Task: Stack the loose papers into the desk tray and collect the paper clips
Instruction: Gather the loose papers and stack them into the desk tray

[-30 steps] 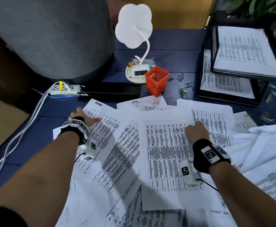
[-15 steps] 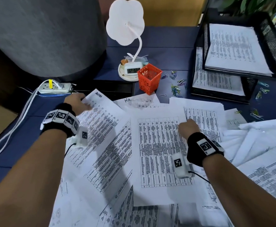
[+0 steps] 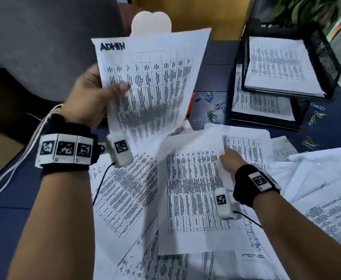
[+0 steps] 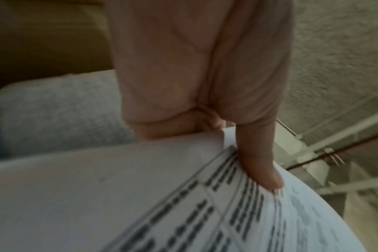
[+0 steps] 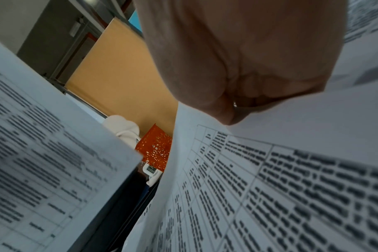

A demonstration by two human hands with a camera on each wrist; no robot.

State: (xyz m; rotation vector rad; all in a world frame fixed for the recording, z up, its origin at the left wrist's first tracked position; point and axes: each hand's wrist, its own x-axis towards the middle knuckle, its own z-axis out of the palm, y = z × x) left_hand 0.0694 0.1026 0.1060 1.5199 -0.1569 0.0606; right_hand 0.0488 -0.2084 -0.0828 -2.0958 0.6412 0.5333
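My left hand (image 3: 92, 93) holds up a printed sheet headed ADMIN (image 3: 155, 77), lifted off the desk and tilted. Its thumb presses the front, and the left wrist view shows that thumb (image 4: 259, 167) on the same ADMIN sheet (image 4: 183, 213). My right hand (image 3: 228, 160) pinches the upper right edge of another table-printed sheet (image 3: 192, 188) lying on the pile. In the right wrist view its fingers (image 5: 248, 95) curl at that sheet's (image 5: 270, 187) edge. The black mesh desk tray (image 3: 323, 55) at the back right has papers on both levels. Coloured paper clips (image 3: 212, 114) lie left of it.
More clips (image 3: 315, 114) are scattered right of the tray. The orange mesh cup (image 5: 155, 148) and white lamp (image 3: 151, 23) stand behind the lifted sheet. A large grey object (image 3: 54, 37) fills the back left. White cables (image 3: 24, 150) run along the left edge. Loose papers cover the desk's near half.
My left hand took hold of the ADMIN sheet at its far corner and lifted it up off the pile. My right hand stayed on the middle sheet, its edge now raised slightly.
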